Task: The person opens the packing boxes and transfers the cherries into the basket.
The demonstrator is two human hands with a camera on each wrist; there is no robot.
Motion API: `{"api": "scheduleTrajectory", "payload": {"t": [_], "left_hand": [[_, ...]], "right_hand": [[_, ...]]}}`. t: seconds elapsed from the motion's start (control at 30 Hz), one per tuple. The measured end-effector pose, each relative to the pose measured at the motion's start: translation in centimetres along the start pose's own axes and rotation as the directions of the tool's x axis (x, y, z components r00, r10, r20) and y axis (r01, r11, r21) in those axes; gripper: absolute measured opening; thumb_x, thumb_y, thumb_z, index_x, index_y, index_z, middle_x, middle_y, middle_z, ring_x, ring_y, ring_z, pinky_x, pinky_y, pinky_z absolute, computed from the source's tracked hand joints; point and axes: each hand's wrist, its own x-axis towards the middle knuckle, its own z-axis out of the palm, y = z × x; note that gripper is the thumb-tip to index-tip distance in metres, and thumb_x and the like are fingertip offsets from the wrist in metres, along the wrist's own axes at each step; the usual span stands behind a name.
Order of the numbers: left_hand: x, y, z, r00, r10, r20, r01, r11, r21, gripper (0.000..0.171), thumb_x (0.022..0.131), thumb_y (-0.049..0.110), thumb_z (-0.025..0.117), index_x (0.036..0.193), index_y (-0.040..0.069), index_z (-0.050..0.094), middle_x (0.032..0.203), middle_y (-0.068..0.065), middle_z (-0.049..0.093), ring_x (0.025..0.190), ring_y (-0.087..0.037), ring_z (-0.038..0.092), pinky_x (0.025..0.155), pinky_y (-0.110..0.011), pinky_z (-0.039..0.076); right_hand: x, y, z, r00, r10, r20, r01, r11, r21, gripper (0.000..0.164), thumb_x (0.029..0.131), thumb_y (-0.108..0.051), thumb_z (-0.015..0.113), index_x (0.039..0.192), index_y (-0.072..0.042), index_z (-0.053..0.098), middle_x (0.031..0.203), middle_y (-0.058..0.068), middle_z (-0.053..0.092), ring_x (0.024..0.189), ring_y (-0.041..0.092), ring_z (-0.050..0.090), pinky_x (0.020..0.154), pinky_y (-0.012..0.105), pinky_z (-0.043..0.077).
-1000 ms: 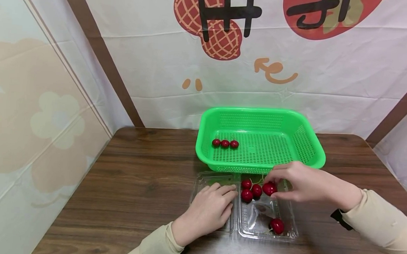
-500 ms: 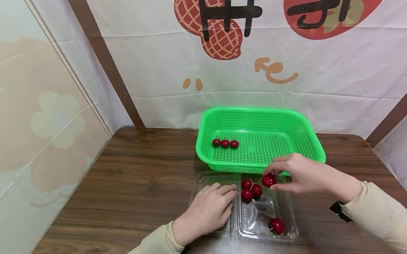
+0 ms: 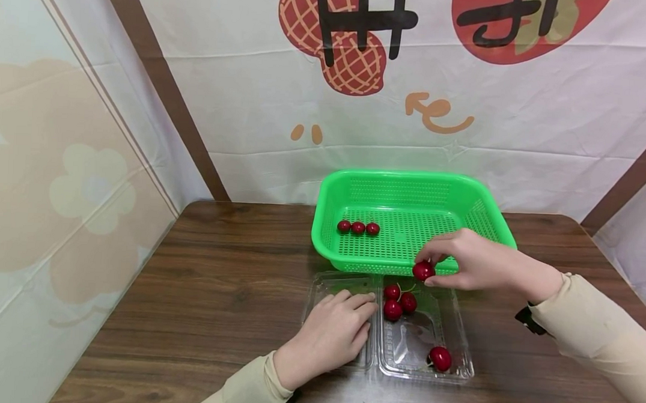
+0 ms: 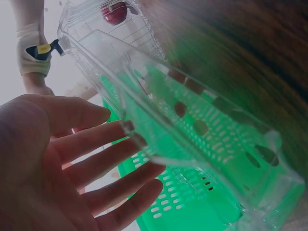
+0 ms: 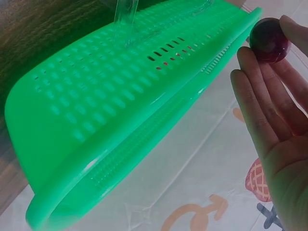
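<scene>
Right hand pinches round, glossy red cherry between thumb and fingertips; rectangular green perforated plastic basket just beyond it. Left hand, fingers relaxed, lies over clear plastic container.

The round cherries are dark red, the far rectangular plastic basket is bright green. The wooden table has brown stripes.

To me this looks staged, but whether home or studio I can't tell. Creased, printed cloth backs the surface.
</scene>
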Motion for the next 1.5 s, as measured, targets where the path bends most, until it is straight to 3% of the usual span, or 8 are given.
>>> {"api": "scheduleTrajectory", "payload": {"t": [0.87,1.5], "left_hand": [[0.0,0.0,0.1,1.000,0.003,0.007,-0.003,1.000,0.008,0.028,0.081,0.021,0.058,0.107,0.014,0.068,0.115,0.000,0.066,0.090,-0.017,0.057,0.067,-0.033,0.049],[-0.1,0.0,0.0,1.000,0.007,-0.001,-0.007,1.000,0.017,0.029,0.081,0.023,0.059,0.107,0.014,0.068,0.115,0.000,0.066,0.091,-0.017,0.057,0.066,-0.032,0.049]], "right_hand": [[1.9,2.7,-0.6,0.990,0.133,0.057,-0.136,0.988,0.067,0.023,0.075,-0.020,0.073,0.096,-0.015,0.066,0.090,-0.006,0.067,0.077,0.003,0.062,0.068,0.030,0.056],[3.8,4.7,-0.8,0.980,0.183,0.084,-0.187,0.982,0.042,0.027,0.074,-0.028,0.074,0.096,-0.014,0.067,0.088,-0.004,0.069,0.076,0.002,0.063,0.069,0.031,0.056]]}}
